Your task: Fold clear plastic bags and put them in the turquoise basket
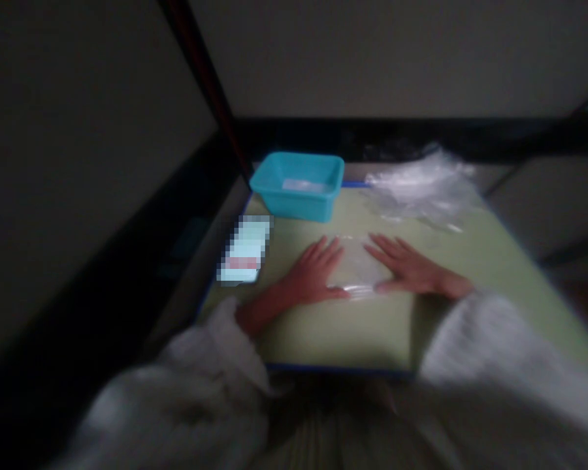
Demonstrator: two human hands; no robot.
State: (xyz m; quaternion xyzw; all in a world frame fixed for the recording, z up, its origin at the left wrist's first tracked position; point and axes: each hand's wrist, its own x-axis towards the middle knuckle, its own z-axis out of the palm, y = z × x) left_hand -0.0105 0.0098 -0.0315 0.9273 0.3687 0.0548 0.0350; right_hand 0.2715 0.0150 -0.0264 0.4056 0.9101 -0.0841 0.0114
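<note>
Loose, pale, soft-looking sleeves (500, 352) are ending in wide, slightly crumpled cuffs (230, 336) just short of the bare hands (316, 271); farther back from the hands, a dim, vertically striped garment (318, 437) is showing, blurred.

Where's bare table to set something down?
Bare: near strip of table, between left hand, right hand and front edge; right side, between crumpled plastic, right sleeve and right edge. Crowded: centre, both hands touching clear plastic; far side, turquoise tub and crumpled plastic; left edge, phone-like item.
</note>
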